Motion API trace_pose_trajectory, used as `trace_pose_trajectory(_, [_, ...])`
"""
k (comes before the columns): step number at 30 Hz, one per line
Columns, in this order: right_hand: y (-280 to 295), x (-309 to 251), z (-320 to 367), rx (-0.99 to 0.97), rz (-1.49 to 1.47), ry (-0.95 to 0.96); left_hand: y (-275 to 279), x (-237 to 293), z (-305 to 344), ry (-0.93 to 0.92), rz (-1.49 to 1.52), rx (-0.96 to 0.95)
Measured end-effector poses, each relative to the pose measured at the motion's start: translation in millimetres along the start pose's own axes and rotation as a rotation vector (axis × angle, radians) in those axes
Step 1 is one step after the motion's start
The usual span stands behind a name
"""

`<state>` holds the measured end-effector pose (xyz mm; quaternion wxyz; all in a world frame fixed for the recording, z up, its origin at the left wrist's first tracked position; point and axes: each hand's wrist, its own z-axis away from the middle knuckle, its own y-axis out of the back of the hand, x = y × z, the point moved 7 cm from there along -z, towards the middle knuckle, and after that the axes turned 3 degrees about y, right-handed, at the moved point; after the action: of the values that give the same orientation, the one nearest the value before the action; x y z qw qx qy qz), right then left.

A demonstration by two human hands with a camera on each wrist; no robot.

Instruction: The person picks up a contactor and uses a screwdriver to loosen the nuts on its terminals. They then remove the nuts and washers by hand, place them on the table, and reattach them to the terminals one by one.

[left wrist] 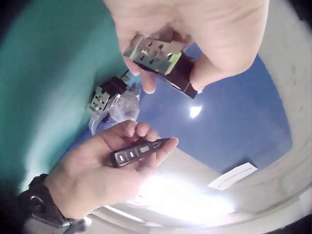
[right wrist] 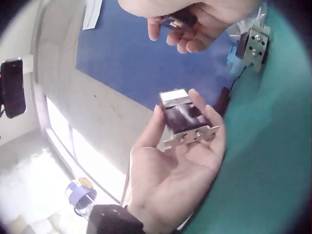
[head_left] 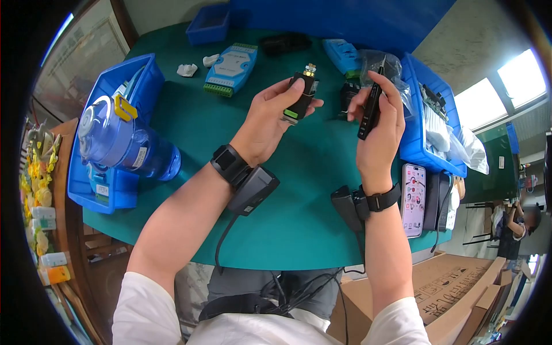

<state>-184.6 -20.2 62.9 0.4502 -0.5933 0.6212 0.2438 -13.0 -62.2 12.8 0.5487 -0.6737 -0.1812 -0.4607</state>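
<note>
Head view: the left hand (head_left: 265,122) is gripping a black module (head_left: 299,102) between thumb and fingers, well above the counter (head_left: 287,224). The brass connector (head_left: 310,70) is pointing away from the body; the side hold is probably serving to leave that end uncovered. The right hand (head_left: 382,129) is grasping a black pen-shaped tool (head_left: 370,112), its tip facing away from the body. A second black module (head_left: 348,95) is lying just beside the right hand's fingers; a phone (head_left: 413,201) is lying to the right of that wrist, presumably out of the way. Both forearms are reaching forward, hands raised and apart.

Left wrist view: the left thumb is pressing one side of the module, with fingers opposite; this is apparently steadying it while leaving the metal plate (left wrist: 155,53) exposed. The right hand is turning its palm towards this camera, index finger extending along the tool's slim end, likely for control.

Right wrist view: the left hand is cradling the module palm-up, its white label (right wrist: 174,95) facing outward and the plate nearer the palm. The right hand is partly hiding the tool; its tip cannot be made out.
</note>
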Motion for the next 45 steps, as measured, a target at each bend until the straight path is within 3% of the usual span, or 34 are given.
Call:
trace_pose_trajectory(3, [-12.7, -4.4, 1.1, 0.058, -0.307, -0.091, -1.0, 0.7, -0.3, -0.008, -0.108, 0.028])
trace_pose_trajectory(6, [-17.7, -4.4, 3.6, 0.140, -0.377, -0.088, -2.7, -0.6, -1.1, -0.043, -0.204, 0.029])
trace_pose_trajectory(12, [-10.9, 2.0, 3.7, 0.000, -0.145, 0.005, -13.2, -4.9, 1.2, -0.113, -0.292, -0.034])
trace_pose_trajectory(18, [-9.0, 5.3, 7.2, 0.066, 0.027, 0.013, -11.8, -5.5, 2.4, -0.135, -0.391, 0.019])
trace_pose_trajectory(24, [-17.2, 3.9, 7.1, 0.000, -0.019, 0.153, -13.4, -7.6, 3.1, -0.173, -0.422, 0.006])
trace_pose_trajectory(31, [-13.1, 9.8, 4.9, -0.071, 0.042, 0.171, -17.1, -4.5, 4.2, -0.288, -0.515, -0.008])
trace_pose_trajectory(45, [-18.7, -4.1, 6.3, -0.166, 0.234, 0.288, -15.6, -7.0, 3.7, -0.246, -0.554, -0.013])
